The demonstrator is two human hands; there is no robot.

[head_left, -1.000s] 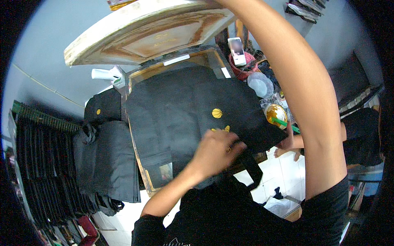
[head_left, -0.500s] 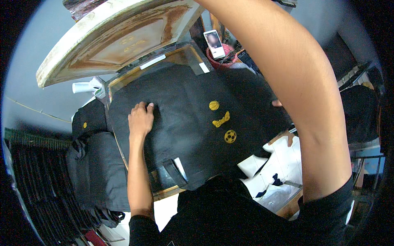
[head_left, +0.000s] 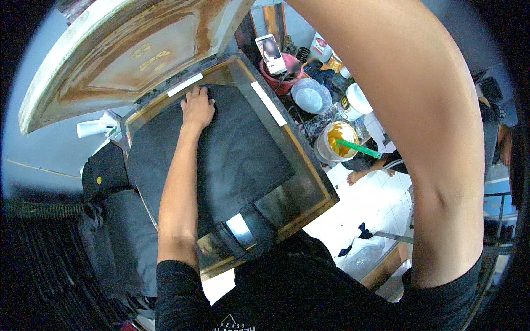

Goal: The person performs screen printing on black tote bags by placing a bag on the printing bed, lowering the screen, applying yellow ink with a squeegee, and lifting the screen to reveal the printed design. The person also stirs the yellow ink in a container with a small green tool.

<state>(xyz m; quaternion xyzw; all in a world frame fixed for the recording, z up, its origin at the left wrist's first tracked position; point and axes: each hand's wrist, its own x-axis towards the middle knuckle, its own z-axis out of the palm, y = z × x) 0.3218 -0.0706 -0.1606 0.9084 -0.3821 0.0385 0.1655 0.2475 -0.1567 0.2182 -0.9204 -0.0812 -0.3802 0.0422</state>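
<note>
My left hand (head_left: 198,108) rests on the far edge of a black fabric bag (head_left: 243,149), its fingers a little apart and holding nothing. The bag lies flat on a wood-edged board (head_left: 312,201), with a black strap (head_left: 234,237) near me. Beyond it, a printing screen (head_left: 138,60) with a pale frame and brown-stained mesh is tilted up; faint yellowish motifs show on the mesh. My right arm (head_left: 408,110) is raised and leaves the picture at the top, so my right hand is hidden.
To the right stand a tub of yellow ink (head_left: 329,144) with a green-handled tool (head_left: 359,148), a pale bowl (head_left: 311,95) and a red basket (head_left: 281,83) with a phone (head_left: 270,54). Black fabric (head_left: 124,237) is piled left. Another person's foot (head_left: 359,176) shows beyond the tub.
The black fabric with yellow ball prints, which had someone's fingers at its right edge, is gone from the board's right side. My left hand has slid away from me to the bag's far edge.
</note>
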